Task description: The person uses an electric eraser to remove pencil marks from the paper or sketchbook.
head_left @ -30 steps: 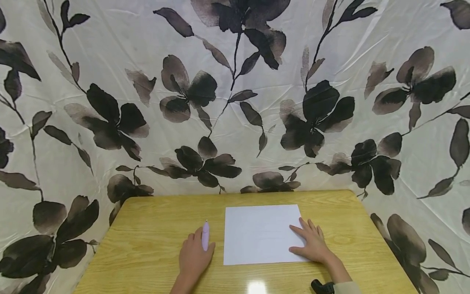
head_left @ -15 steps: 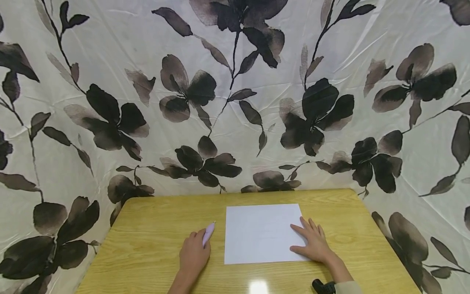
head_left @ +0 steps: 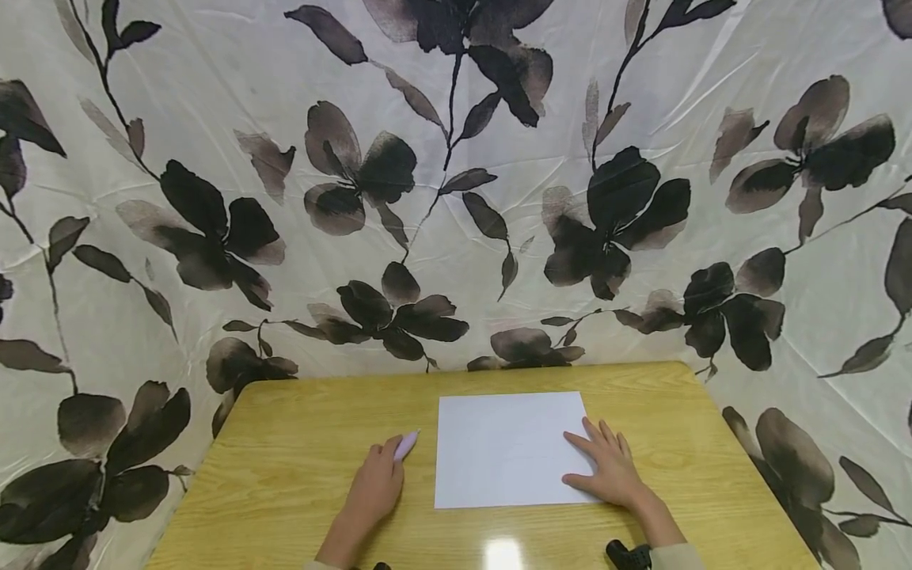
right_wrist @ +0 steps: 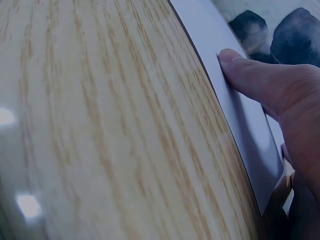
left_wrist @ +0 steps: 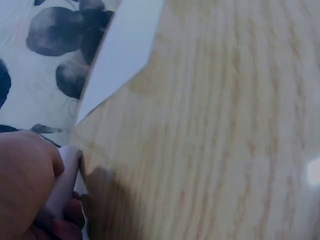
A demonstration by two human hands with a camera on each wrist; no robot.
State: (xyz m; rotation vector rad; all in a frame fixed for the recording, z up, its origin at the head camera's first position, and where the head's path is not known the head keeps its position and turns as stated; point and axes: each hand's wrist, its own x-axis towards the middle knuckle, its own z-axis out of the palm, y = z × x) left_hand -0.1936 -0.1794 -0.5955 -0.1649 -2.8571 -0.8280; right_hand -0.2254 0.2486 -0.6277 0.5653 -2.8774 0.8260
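Note:
My left hand (head_left: 375, 481) grips a lilac pen (head_left: 406, 446) just left of the paper, with the pen's tip slanting up and to the right. In the left wrist view the thumb and curled fingers close round the pen barrel (left_wrist: 62, 185). A white sheet of paper (head_left: 506, 451) lies flat on the wooden table (head_left: 306, 419); no marks on it can be made out. Spread over the sheet's right edge, my right hand (head_left: 608, 467) rests with straight fingers. Its thumb (right_wrist: 250, 75) touches the paper near the edge in the right wrist view.
A pale cloth (head_left: 520, 174) printed with dark flowers hangs behind and beside the table. Dark wrist gear (head_left: 628, 556) sits at my right wrist. Light glares off the table top near its front.
The pen has turned from nearly upright to slanting right, and more of it is now covered by my left hand. My right hand and the paper stay in place.

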